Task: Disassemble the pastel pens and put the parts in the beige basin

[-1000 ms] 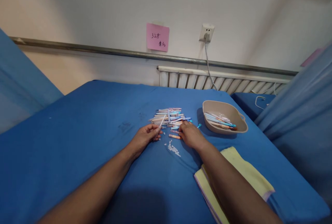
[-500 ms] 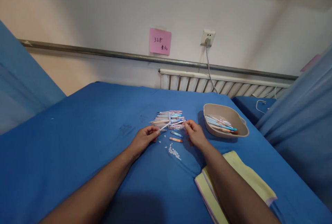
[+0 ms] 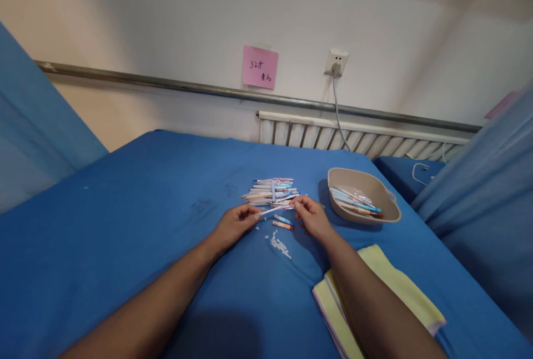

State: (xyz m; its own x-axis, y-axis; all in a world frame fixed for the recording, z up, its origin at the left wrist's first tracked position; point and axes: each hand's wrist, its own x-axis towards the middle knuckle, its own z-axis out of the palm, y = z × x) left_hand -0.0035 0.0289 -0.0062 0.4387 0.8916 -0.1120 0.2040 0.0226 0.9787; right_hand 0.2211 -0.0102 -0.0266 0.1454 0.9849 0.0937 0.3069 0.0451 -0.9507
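Observation:
My left hand (image 3: 234, 224) pinches one end of a thin white pen (image 3: 275, 210) just above the blue cloth. My right hand (image 3: 311, 216) pinches the pen's other end, so the pen spans the gap between both hands. Just beyond them lies a pile of several pastel pens (image 3: 271, 191). Two short pen caps, one blue and one orange (image 3: 283, 224), lie under the held pen. A scatter of small white bits (image 3: 280, 244) sits close in front of my hands.
A beige tray (image 3: 387, 216) holding several pens stands to the right of my right hand. A yellow cloth (image 3: 387, 287) lies under my right forearm. The blue-covered table (image 3: 125, 226) reaches a wall with a radiator (image 3: 358, 136), a socket and a pink note (image 3: 260, 67).
My right hand left the pile and took hold of the far end of the white pen. The pen in my left hand swung from pointing upward to lying level between both hands.

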